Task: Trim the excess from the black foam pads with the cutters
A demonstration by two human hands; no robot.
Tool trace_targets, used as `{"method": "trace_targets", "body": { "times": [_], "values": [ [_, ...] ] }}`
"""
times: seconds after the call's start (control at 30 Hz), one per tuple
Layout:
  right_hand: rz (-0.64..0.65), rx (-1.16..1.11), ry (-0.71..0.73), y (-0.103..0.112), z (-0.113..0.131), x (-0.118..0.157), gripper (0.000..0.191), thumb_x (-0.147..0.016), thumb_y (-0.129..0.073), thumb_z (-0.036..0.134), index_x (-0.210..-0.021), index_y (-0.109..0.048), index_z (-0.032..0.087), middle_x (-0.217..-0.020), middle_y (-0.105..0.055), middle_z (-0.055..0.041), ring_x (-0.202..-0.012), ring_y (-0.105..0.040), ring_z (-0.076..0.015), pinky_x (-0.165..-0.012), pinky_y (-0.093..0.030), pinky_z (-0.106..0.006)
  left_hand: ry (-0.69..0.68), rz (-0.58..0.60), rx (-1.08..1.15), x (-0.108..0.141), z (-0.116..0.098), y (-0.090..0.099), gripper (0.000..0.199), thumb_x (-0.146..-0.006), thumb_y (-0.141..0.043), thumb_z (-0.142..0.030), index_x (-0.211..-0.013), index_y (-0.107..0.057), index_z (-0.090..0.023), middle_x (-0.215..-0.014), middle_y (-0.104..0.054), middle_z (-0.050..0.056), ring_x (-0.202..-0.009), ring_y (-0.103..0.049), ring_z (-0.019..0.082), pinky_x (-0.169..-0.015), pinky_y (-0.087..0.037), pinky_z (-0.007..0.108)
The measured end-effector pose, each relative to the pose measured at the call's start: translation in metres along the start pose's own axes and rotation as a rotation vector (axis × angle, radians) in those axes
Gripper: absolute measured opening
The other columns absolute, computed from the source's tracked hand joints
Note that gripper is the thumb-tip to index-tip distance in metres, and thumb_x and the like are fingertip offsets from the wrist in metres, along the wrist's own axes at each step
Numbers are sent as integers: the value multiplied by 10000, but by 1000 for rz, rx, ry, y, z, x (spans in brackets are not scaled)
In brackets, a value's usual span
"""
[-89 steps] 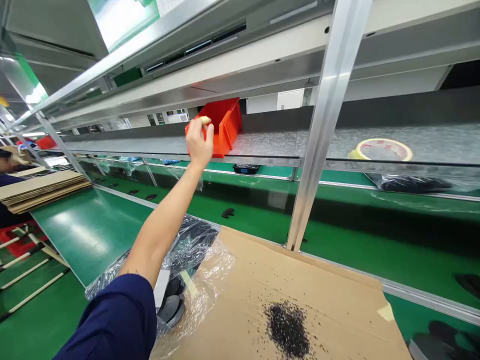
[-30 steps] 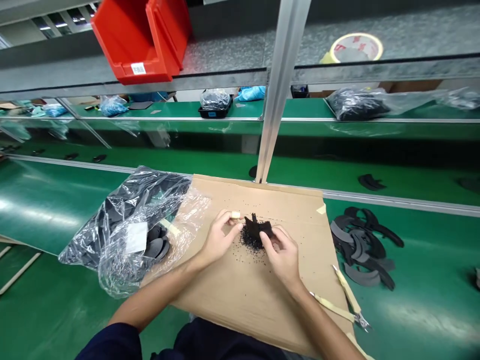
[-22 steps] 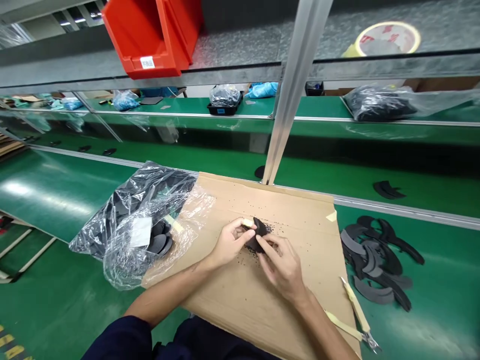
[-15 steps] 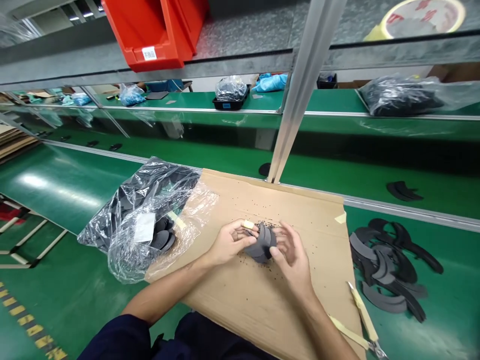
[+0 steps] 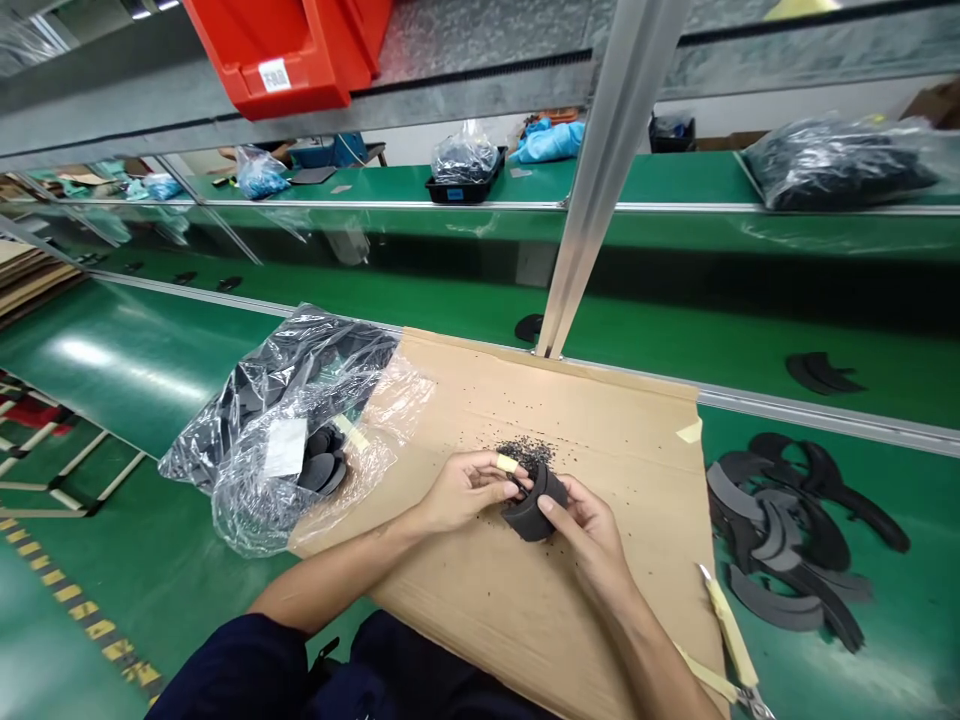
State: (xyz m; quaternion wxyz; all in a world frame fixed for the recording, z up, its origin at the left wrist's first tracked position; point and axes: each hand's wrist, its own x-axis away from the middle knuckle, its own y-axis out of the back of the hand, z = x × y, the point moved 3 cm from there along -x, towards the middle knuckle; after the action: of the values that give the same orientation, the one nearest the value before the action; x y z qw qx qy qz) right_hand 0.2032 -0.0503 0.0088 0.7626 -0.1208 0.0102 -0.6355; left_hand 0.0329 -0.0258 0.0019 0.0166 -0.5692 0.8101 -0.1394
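My right hand (image 5: 596, 530) grips a dark grey foam piece (image 5: 529, 518), bent into a curl, its thumb pressed on the near face. My left hand (image 5: 461, 492), with yellow tape round one finger, pinches at the foam's upper left edge. Whatever lies between its fingertips is too small and dark to make out. Just beyond both hands, black crumbs (image 5: 525, 450) are heaped and scattered on a cardboard sheet (image 5: 450, 590). To the right, curved foam strips (image 5: 780, 540) lie in a loose pile on the green bench.
A clear plastic bag (image 5: 247, 430) of dark foam pieces lies left of the cardboard. Cutters (image 5: 731, 640) with yellow-wrapped handles rest at its right edge. A metal post (image 5: 592, 190) rises behind the cardboard, and a red bin (image 5: 292, 60) sits on the upper shelf.
The foam piece has been turned and bent from a flatter pose into a curl, nearer my body. Both hands have shifted slightly with it, and the crumb heap shows more.
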Motion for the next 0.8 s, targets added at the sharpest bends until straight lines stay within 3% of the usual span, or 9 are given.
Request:
{"method": "trace_targets", "body": {
  "times": [0.23,0.37,0.5,0.57,0.63,0.7,0.73,0.8],
  "values": [
    [16,26,11,2,-2,3,407,-816,-734,607,-891,-662,214,-728,-603,-19,-656,-571,-178,-603,-523,-290,-97,15,0,8,-9,-3,419,-738,-872,-484,-899,-721,-128,-947,-768,110,-861,-731,203,-815,-588,313],
    [44,48,28,3,-1,2,392,-807,-744,599,-860,-682,216,-748,-618,-23,-693,-590,-188,-643,-530,-291,-205,36,-89,8,-17,-8,391,-765,-845,-501,-862,-748,-135,-879,-753,92,-831,-709,195,-812,-573,308],
    [107,64,66,7,-8,-4,370,-776,-778,573,-804,-701,212,-761,-656,-44,-704,-634,-208,-632,-559,-290,-299,137,-236,9,-25,-6,398,-862,-748,-516,-942,-743,-126,-946,-754,108,-894,-712,210,-869,-566,312],
    [112,94,65,10,-12,-8,388,-758,-786,584,-826,-722,207,-757,-678,-66,-705,-664,-234,-613,-578,-303,-321,145,-418,14,-34,12,379,-920,-691,-472,-1079,-720,-128,-1023,-743,117,-925,-707,213,-874,-567,317],
    [110,117,34,11,-14,-10,404,-754,-787,588,-886,-744,209,-786,-709,-87,-717,-692,-261,-623,-600,-327,-289,85,-779,26,-47,43,282,-983,-611,-364,-1143,-696,-148,-1056,-730,113,-945,-694,214,-876,-557,322],
    [112,116,3,9,-12,-9,399,-756,-790,576,-928,-755,218,-818,-729,-94,-739,-710,-275,-655,-616,-343,-156,-18,-1260,45,-63,83,203,-1005,-522,-217,-1086,-703,-171,-1049,-721,105,-980,-673,224,-902,-530,334],
    [108,114,-9,8,-11,-8,393,-756,-793,569,-938,-756,223,-831,-734,-94,-759,-716,-279,-677,-621,-347,-21,-85,-1510,55,-70,105,205,-990,-508,-165,-1058,-699,-192,-1061,-713,90,-1006,-658,228,-919,-515,338],
    [88,110,-19,4,-9,-8,394,-739,-805,574,-913,-754,224,-823,-734,-89,-764,-716,-275,-682,-621,-339,119,-164,-1667,75,-84,142,178,-919,-547,-80,-991,-689,-159,-1015,-698,118,-988,-637,271,-890,-499,374]
  ]
}}
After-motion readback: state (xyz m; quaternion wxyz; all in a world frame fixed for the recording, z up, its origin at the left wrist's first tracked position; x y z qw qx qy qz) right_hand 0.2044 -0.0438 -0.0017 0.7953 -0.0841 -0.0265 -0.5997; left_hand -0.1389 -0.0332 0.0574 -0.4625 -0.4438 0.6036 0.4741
